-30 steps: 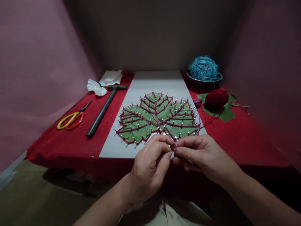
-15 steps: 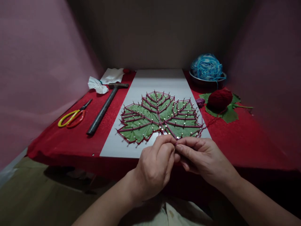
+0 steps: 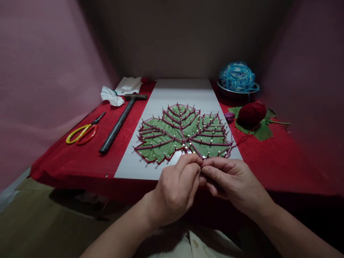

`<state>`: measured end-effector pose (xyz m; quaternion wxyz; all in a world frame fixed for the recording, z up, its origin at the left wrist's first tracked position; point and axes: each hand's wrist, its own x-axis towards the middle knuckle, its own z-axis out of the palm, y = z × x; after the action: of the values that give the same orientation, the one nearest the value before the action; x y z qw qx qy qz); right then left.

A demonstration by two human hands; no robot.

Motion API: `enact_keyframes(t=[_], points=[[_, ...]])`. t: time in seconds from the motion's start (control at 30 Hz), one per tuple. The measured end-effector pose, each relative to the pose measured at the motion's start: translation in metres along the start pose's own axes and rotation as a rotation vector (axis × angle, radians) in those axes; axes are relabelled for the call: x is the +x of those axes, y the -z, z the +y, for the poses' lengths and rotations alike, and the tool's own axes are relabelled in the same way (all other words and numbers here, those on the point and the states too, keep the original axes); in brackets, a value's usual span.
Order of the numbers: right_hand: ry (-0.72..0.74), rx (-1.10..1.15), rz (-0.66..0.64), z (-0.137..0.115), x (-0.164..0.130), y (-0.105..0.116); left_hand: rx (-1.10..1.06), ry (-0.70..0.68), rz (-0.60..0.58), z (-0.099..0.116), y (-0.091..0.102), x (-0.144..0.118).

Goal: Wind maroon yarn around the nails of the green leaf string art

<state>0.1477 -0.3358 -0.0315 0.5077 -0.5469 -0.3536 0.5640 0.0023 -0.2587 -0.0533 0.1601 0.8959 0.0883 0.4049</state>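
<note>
Over the last second the hands slid slightly rightward and drew tighter together, hiding the bit of red yarn (image 3: 236,140) once visible between the fingertips. The left hand (image 3: 176,188) and right hand (image 3: 231,179) met fingertip to fingertip at the near edge of the white board (image 3: 185,91), apparently pinching the yarn end. The leaf (image 3: 182,132), ringed with nails, lay flat, stem toward the person, long axis crosswise. The strand ran right toward the red ball (image 3: 251,113).

pink walls (image 3: 40,71), dim brown floor (image 3: 40,222)
</note>
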Motion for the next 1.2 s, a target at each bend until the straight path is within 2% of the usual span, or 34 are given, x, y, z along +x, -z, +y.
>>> enact_keyframes(t=[0.1,0.2,0.33,0.43,0.7,0.8,1.1,1.2], points=[[-0.016,-0.001,0.010,-0.001,0.001,-0.001,0.136,-0.092,-0.034,-0.001,0.001,-0.001],[0.011,-0.036,0.044,-0.001,0.000,-0.002,0.211,-0.128,-0.057,-0.001,0.002,0.000],[0.021,-0.089,0.076,0.000,-0.001,-0.003,0.183,-0.150,-0.097,0.000,0.001,0.001],[0.023,-0.062,0.107,0.002,-0.001,-0.003,0.127,-0.116,-0.077,0.001,0.001,0.002],[0.095,-0.115,0.136,0.002,-0.003,-0.005,-0.234,0.205,0.045,0.010,0.006,0.011],[0.127,-0.128,0.120,0.000,-0.004,-0.006,-0.297,0.270,0.067,0.011,0.007,0.014],[0.291,-0.281,0.165,0.001,-0.004,-0.009,-0.432,0.550,0.058,0.012,0.008,0.014],[0.383,-0.390,0.188,0.003,-0.004,-0.007,-0.551,0.693,-0.024,0.011,0.008,0.014]])
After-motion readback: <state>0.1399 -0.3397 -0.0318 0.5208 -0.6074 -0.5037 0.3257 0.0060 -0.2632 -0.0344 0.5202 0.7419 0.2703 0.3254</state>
